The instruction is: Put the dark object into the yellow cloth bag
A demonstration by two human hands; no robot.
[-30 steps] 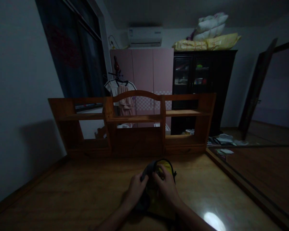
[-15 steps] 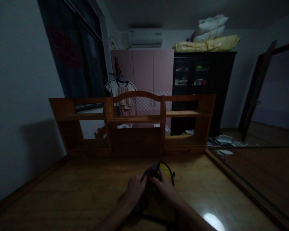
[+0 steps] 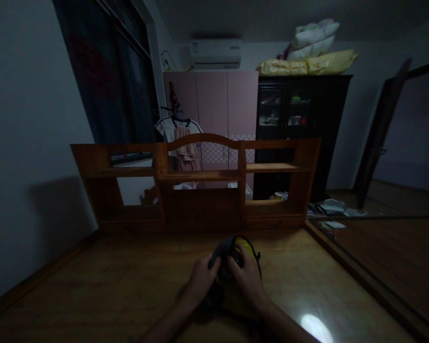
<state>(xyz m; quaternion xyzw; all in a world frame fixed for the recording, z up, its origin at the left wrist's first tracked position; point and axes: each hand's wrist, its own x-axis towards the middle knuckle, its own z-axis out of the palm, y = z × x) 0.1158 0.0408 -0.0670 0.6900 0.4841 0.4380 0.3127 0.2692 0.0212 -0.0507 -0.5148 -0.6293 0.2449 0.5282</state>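
Observation:
A soft zippered pouch [image 3: 252,251], grey and yellow with black edging, lies opened on the wooden desk in front of me. My left hand [image 3: 202,277] is closed on the pouch's grey side, thumb inside the opening. My right hand [image 3: 248,274] reaches into the mouth by the yellow lining, its fingers curled round a dark, slightly shiny object [image 3: 238,258]. Too little of that object shows to name it. The lower part of the pouch is in deep shadow between my forearms.
A wooden shelf unit [image 3: 203,177] stands along the desk's far edge [image 3: 128,257]. Behind it are a pink wardrobe [image 3: 212,100], hanging clothes [image 3: 186,145] and a black cabinet [image 3: 329,124]. A wall [image 3: 28,157] closes off the left, and a raised rail [image 3: 357,281] runs down the right.
My right hand has turned slightly and curled more round the dark object in the pouch mouth, which shows a little more. My left hand stays on the grey side.

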